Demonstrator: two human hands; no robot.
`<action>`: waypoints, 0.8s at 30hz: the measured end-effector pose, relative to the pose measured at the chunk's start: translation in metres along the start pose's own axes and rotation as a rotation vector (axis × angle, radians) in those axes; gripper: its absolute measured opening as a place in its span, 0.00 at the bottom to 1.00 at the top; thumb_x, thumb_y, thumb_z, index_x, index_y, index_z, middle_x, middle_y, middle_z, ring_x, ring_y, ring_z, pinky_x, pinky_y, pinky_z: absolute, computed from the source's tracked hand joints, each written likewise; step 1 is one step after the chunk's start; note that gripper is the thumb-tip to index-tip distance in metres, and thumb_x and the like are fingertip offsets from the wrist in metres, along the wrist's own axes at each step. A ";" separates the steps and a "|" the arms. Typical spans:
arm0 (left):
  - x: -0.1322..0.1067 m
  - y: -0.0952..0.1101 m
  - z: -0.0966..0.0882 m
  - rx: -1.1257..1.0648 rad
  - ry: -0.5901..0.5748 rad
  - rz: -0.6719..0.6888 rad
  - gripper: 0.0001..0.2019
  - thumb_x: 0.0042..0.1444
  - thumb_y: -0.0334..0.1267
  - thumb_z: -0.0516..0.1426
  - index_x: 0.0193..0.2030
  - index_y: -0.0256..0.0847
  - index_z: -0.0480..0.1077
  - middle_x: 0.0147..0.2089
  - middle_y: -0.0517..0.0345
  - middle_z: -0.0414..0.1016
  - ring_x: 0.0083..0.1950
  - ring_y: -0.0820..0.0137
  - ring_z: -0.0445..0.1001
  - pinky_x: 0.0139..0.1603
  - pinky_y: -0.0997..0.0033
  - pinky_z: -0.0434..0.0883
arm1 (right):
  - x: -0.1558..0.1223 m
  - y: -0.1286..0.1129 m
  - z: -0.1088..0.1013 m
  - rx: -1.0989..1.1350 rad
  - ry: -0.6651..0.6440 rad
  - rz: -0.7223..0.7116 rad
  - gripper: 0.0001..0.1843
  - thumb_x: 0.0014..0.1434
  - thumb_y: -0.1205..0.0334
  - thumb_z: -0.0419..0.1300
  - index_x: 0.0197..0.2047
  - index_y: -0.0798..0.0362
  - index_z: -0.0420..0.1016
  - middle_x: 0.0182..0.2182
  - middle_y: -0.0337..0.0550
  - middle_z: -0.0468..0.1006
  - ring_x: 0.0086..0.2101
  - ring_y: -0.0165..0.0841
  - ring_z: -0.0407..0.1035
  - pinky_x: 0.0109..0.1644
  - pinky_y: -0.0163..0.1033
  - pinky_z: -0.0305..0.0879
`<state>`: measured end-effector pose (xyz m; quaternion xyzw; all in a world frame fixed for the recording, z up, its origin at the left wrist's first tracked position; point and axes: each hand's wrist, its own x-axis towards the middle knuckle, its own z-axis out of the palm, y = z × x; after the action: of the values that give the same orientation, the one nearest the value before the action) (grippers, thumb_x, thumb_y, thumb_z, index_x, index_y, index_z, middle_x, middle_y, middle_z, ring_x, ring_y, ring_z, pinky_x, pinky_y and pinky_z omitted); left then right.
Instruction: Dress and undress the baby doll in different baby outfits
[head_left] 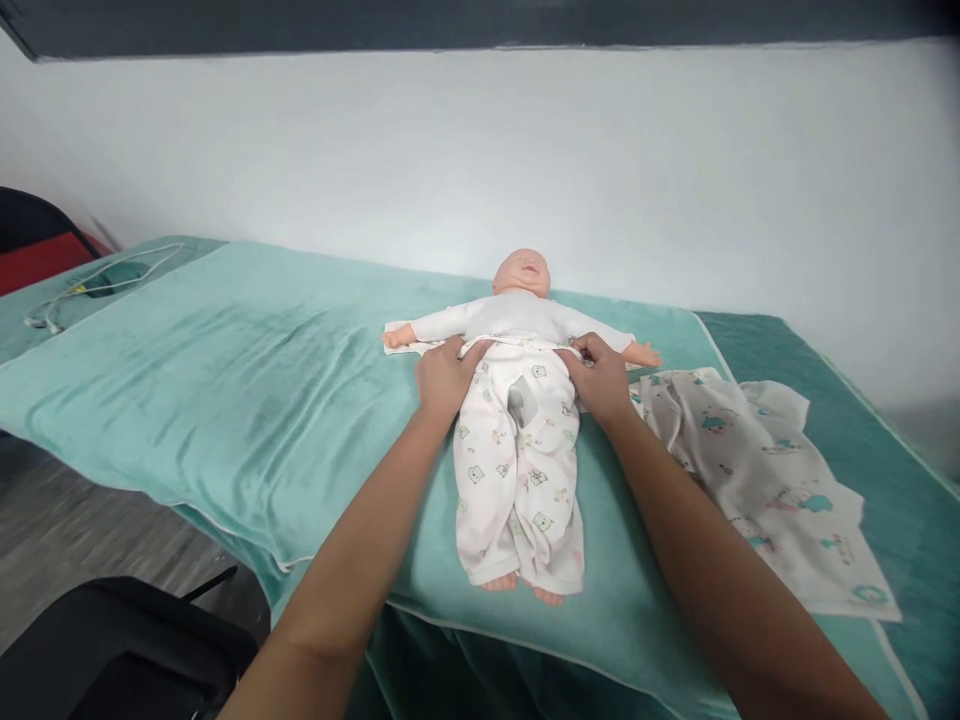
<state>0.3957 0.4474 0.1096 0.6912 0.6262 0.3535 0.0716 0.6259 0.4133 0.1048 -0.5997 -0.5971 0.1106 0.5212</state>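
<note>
On its back lies a baby doll (523, 272), head toward the wall and arms spread out to both sides. It wears a white top (517, 312) and white printed baby pants (517, 470) that reach down to its feet. My left hand (446, 378) grips the waistband at the doll's hip on the left, thumb over the cloth. At the opposite hip my right hand (602, 378) pinches the same waistband. A grey-white patch shows through an opening at the crotch of the pants. Part of a white cloth sticks out beneath the doll's arm on the left.
A printed white garment (772, 480) lies spread to the right of the doll. The green bed cover (225, 370) stretches left, with a pale cord (112, 280) at its far end. Black chairs (127, 650) stand at the left, and a white wall (480, 150) rises behind.
</note>
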 end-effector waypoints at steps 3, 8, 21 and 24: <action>-0.001 0.000 0.001 0.049 0.005 -0.020 0.29 0.59 0.67 0.46 0.27 0.43 0.68 0.27 0.51 0.75 0.31 0.61 0.72 0.31 0.66 0.50 | -0.006 -0.001 -0.006 0.045 -0.091 0.009 0.16 0.56 0.49 0.61 0.25 0.50 0.64 0.23 0.33 0.63 0.28 0.30 0.56 0.35 0.37 0.56; -0.002 -0.001 0.002 0.066 0.020 -0.025 0.29 0.59 0.67 0.46 0.30 0.43 0.71 0.30 0.47 0.77 0.33 0.57 0.74 0.31 0.65 0.49 | -0.018 -0.007 -0.014 0.043 -0.156 0.048 0.17 0.58 0.46 0.60 0.27 0.51 0.69 0.24 0.35 0.67 0.29 0.31 0.59 0.36 0.38 0.57; -0.001 -0.004 0.001 -0.034 -0.041 -0.001 0.27 0.60 0.65 0.47 0.31 0.43 0.70 0.28 0.51 0.75 0.33 0.58 0.73 0.31 0.67 0.51 | -0.036 -0.010 -0.029 0.094 -0.411 0.003 0.21 0.52 0.42 0.66 0.38 0.49 0.71 0.40 0.41 0.71 0.43 0.38 0.66 0.47 0.42 0.64; -0.005 -0.005 -0.003 -0.082 -0.068 0.000 0.25 0.60 0.64 0.49 0.31 0.43 0.69 0.26 0.54 0.73 0.32 0.61 0.71 0.31 0.68 0.51 | -0.036 -0.006 -0.031 0.163 -0.455 -0.038 0.27 0.46 0.44 0.71 0.45 0.47 0.71 0.51 0.44 0.68 0.54 0.41 0.63 0.57 0.45 0.62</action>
<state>0.3905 0.4429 0.1069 0.6993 0.6083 0.3551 0.1214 0.6365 0.3662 0.1053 -0.5039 -0.6995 0.2809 0.4218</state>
